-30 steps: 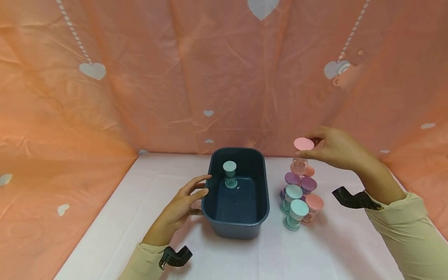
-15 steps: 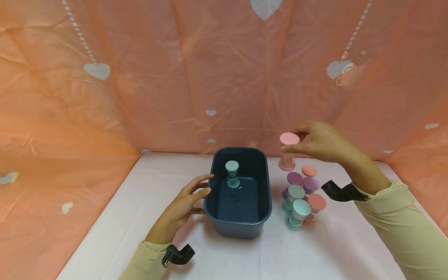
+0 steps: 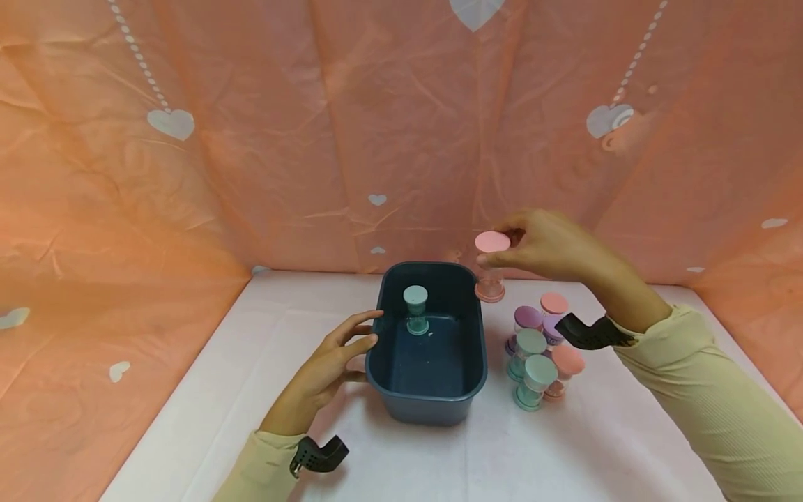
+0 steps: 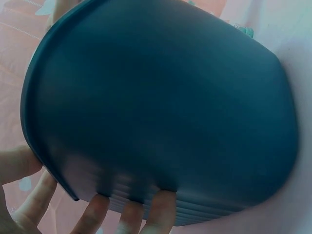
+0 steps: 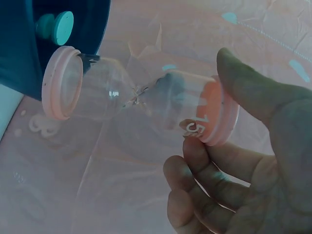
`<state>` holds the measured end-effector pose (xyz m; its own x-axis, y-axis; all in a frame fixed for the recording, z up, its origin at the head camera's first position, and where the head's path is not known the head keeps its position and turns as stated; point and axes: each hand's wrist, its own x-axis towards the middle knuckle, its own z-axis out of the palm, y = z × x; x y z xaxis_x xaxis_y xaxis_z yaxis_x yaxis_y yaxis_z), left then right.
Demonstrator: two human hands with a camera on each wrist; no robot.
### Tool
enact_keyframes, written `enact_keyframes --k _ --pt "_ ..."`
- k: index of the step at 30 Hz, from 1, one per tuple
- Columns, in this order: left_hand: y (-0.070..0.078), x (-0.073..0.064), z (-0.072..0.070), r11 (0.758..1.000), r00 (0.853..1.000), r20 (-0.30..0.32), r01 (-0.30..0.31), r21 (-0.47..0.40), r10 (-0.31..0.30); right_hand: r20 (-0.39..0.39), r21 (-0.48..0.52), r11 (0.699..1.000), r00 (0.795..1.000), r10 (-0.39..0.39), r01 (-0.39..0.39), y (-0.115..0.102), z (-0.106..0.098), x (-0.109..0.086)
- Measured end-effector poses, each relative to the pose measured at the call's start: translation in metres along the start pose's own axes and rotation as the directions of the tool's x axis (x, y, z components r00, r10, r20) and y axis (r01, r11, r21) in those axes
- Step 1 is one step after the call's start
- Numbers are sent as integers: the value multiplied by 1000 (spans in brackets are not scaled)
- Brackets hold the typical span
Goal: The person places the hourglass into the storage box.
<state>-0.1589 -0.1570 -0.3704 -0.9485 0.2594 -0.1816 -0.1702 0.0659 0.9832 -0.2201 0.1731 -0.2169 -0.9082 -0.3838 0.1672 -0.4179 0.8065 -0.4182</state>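
Observation:
My right hand [image 3: 539,245] pinches the top cap of a pink sand timer [image 3: 491,267] and holds it in the air just beyond the right rim of a dark blue tub [image 3: 429,401]. In the right wrist view the pink sand timer [image 5: 141,100] is a clear hourglass with pink ends, held by thumb and fingertips [image 5: 195,148]. A teal sand timer [image 3: 415,309] stands upright inside the tub at its far end. My left hand [image 3: 335,359] rests with straight fingers [image 4: 158,209] against the tub's left wall [image 4: 161,112].
A cluster of several sand timers [image 3: 538,348] with teal, purple and pink caps stands on the white table [image 3: 564,446] right of the tub. An orange cloth with white hearts [image 3: 314,139] hangs behind and at both sides.
My right hand has carried the pink sand timer up and leftward from above the cluster to the tub's right rim. The left hand and tub have stayed put.

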Motion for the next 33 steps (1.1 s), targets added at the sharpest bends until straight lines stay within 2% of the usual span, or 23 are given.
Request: enact_keyframes --k 5,14,23,33 --pt "0 0 0 1000 1000 1 1 2 -1 27 27 1000 1000 6 -7 -7 4 5" --pt "0 0 0 1000 1000 0 1 -3 -1 54 46 998 997 -54 52 -14 17 19" --pt "-1 0 0 1000 1000 1 -4 -5 4 67 33 992 990 -124 122 -10 32 29" --pt "0 0 0 1000 1000 2 -2 2 2 106 42 995 989 -99 95 -9 54 37"
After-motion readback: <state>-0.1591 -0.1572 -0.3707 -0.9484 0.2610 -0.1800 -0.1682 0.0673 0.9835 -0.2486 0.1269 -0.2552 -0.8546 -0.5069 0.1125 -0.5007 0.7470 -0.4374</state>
